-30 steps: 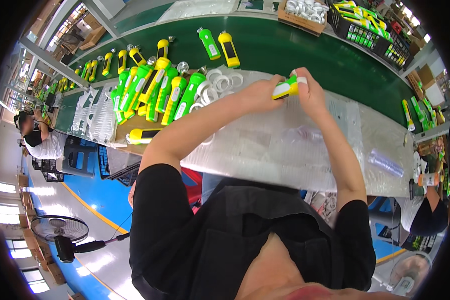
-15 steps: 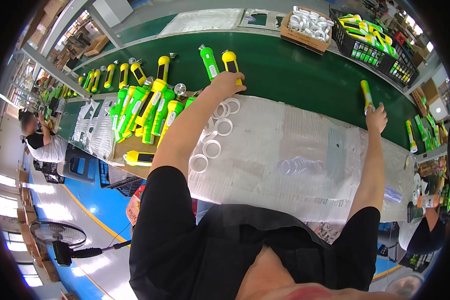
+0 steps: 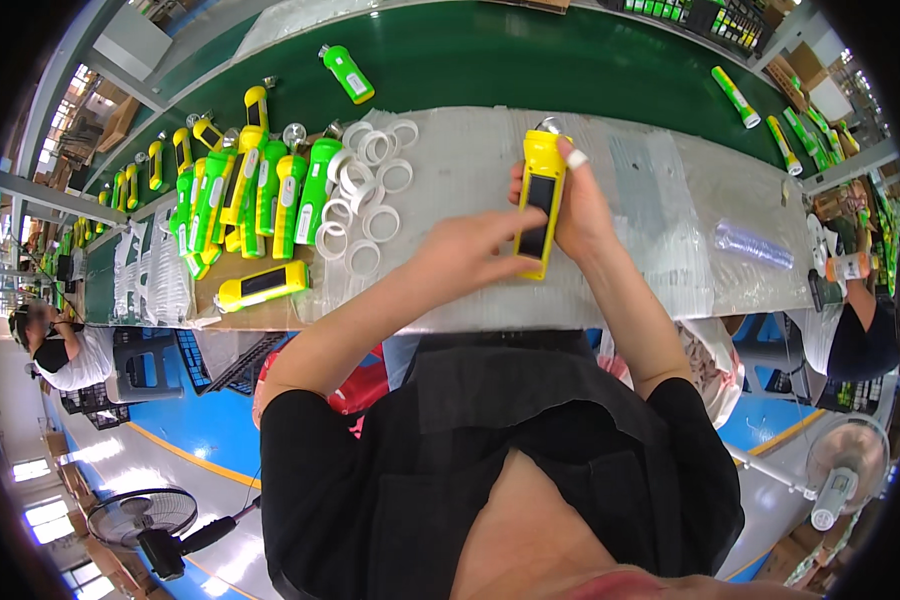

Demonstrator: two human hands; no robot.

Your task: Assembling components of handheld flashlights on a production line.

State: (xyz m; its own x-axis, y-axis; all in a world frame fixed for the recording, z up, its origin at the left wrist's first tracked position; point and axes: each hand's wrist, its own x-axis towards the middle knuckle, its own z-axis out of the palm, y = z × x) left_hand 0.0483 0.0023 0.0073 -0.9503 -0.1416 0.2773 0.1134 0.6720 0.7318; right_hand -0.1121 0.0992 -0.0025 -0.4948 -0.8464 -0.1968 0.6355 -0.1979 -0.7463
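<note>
A yellow flashlight (image 3: 526, 250) with a dark panel along its side stands upright, head end away from me, above the work surface. My right hand (image 3: 585, 212) is closed round its right side, with a white wrap on the thumb. From the left, my left hand (image 3: 475, 252) reaches to the flashlight's lower part, its fingers apart and their tips over the panel. A bare clear reflector (image 3: 550, 125) shows at the flashlight's head. White rings (image 3: 380, 223) lie loose to the left, beside a pile of green and yellow flashlights (image 3: 260, 190).
The work surface (image 3: 450, 290) is covered in clear plastic. Beyond it runs a green belt (image 3: 490, 60) carrying a green flashlight (image 3: 348, 75) and another flashlight (image 3: 736, 98) at right. Clear discs (image 3: 753, 246) lie in a row at right. Another person (image 3: 65, 345) sits far left.
My left hand has brought the yellow flashlight from the belt to the middle, where my right hand now grips it. My right hand has left the flashlight at far right.
</note>
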